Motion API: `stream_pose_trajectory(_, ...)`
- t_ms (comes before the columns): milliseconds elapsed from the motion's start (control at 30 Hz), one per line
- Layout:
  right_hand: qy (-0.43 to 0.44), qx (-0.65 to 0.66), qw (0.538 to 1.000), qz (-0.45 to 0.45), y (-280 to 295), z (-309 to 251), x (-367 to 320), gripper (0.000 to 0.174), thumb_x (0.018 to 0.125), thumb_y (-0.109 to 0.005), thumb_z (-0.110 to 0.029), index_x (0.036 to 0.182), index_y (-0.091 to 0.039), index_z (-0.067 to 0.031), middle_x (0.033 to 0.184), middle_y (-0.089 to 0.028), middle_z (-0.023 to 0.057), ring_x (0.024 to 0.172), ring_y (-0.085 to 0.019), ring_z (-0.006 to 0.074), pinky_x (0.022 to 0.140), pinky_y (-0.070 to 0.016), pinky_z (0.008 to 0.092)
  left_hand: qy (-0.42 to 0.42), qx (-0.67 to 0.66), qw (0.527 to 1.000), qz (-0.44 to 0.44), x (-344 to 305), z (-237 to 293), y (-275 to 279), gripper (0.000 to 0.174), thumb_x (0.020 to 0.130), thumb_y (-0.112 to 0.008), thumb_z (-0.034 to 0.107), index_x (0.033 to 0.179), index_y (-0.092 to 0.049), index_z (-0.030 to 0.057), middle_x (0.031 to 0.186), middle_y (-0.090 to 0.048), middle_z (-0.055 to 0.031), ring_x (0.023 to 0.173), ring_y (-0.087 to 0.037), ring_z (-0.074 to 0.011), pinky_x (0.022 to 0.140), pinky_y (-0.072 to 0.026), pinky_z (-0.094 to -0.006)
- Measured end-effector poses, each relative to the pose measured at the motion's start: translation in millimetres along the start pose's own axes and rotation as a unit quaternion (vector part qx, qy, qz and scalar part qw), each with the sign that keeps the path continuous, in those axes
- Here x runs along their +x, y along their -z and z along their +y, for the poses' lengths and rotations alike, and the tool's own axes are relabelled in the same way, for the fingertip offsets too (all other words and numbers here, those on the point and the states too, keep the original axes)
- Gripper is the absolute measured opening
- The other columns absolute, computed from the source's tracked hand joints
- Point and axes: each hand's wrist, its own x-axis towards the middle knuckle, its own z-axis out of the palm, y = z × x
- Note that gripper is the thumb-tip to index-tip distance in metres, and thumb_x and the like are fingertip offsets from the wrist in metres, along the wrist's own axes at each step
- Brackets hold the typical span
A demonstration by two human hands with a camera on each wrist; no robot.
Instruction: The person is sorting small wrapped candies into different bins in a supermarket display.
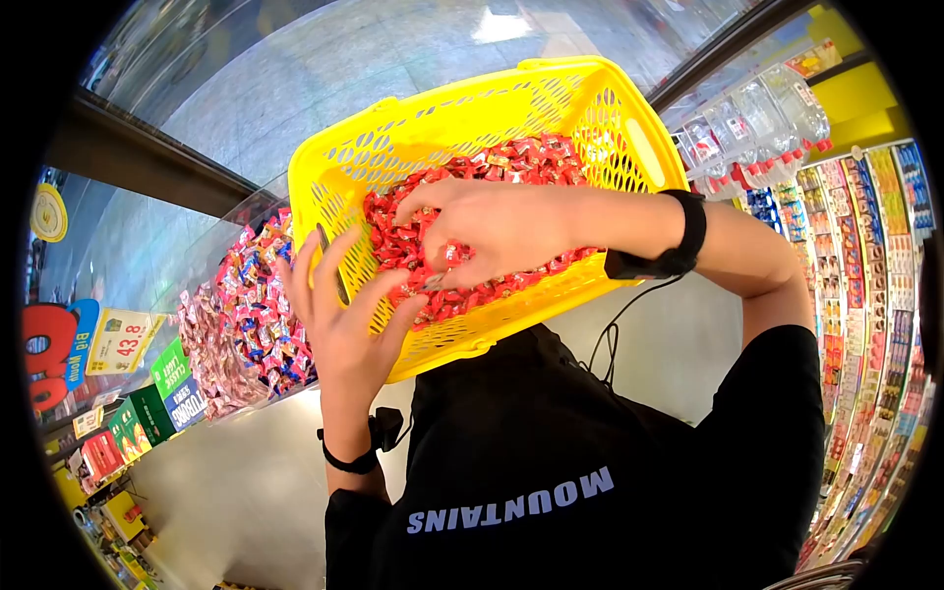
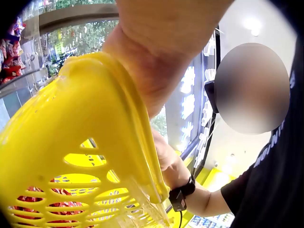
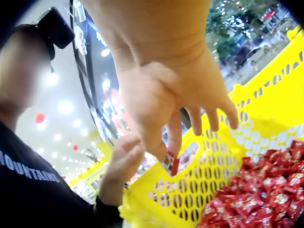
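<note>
A yellow perforated shopping basket (image 1: 462,113) holds a heap of red-wrapped candies (image 1: 531,157). My right hand (image 1: 506,231) reaches over the heap from the right side. Between its thumb and index finger it pinches a single red-wrapped candy (image 3: 175,166), while the other fingers extend downward in the right wrist view. At the basket's left end is my left hand (image 1: 349,329), fingers spread and overlapping the rim. In the left wrist view, the basket's end wall (image 2: 80,118) hides the left fingers.
Left of the basket lie piles of multicoloured wrapped candies (image 1: 261,315) and pinkish ones (image 1: 211,344), near a price sign (image 1: 123,339). Large clear bottles (image 1: 757,123) stand at the right, beside stocked shelves (image 1: 855,265). A dark window frame (image 1: 167,152) runs behind the basket.
</note>
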Motion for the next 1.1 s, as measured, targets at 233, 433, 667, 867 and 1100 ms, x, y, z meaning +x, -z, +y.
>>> stream_pose_trajectory(233,-0.022,0.001,0.998,0.052,-12.9,-2.5,-14.0,0.022,0.092,-0.079,-0.022,0.106,-0.076,-0.0055,0.148,-0.055,0.021,0.137,-0.055,0.0393,0.115,-0.045,0.0469,-0.001,0.014,1.0,0.005,-5.0,-0.1,-6.7,0.018,0.077,-0.093,0.022,0.088,-0.079,0.0189,0.138,-0.065,-0.0032,0.143,-0.048,-0.0382,0.126,-0.0208,-0.0641)
stream_pose_trajectory(433,-0.088,-0.123,0.987,0.05,12.9,5.0,-48.7,0.028,0.093,-0.079,-0.025,0.114,-0.073,-0.0076,0.147,-0.057,0.0166,0.134,-0.057,0.0391,0.113,-0.0462,0.0492,0.103,0.1,0.979,0.145,-56.1,-71.7,6.4,0.013,0.088,-0.085,0.014,0.098,-0.076,0.0108,0.135,-0.065,-0.009,0.141,-0.049,-0.0402,0.12,-0.0331,-0.0582)
stream_pose_trajectory(667,-0.19,-0.159,0.944,0.218,26.9,-11.2,-105.0,0.026,0.091,-0.079,-0.025,0.112,-0.077,-0.0093,0.14,-0.065,0.0144,0.128,-0.063,0.0377,0.11,-0.0488,0.0488,0.209,0.23,0.95,0.025,-115.4,-129.3,3.6,0.019,0.092,-0.081,0.02,0.107,-0.074,0.0095,0.14,-0.063,-0.0143,0.14,-0.048,-0.0428,0.117,-0.0376,-0.0581)
stream_pose_trajectory(867,-0.259,-0.293,0.866,0.312,11.9,1.0,-159.5,0.022,0.088,-0.082,-0.016,0.109,-0.077,-0.011,0.142,-0.063,0.0113,0.129,-0.06,0.0364,0.11,-0.0489,0.0477,0.158,0.226,0.959,0.065,-49.9,-88.1,45.2,0.024,0.092,-0.08,0.017,0.114,-0.074,0.0111,0.146,-0.06,-0.0156,0.142,-0.05,-0.0402,0.119,-0.0382,-0.0547)
stream_pose_trajectory(1100,-0.267,-0.345,0.809,0.395,-4.1,16.3,-188.9,0.018,0.085,-0.082,-0.013,0.103,-0.077,-0.0104,0.139,-0.064,0.0119,0.128,-0.061,0.0356,0.109,-0.0495,0.0471,-0.109,0.079,0.991,-0.013,106.7,25.3,61.9,0.031,0.085,-0.08,0.009,0.116,-0.074,0.0109,0.154,-0.056,-0.0147,0.148,-0.046,-0.0391,0.121,-0.0363,-0.0516)
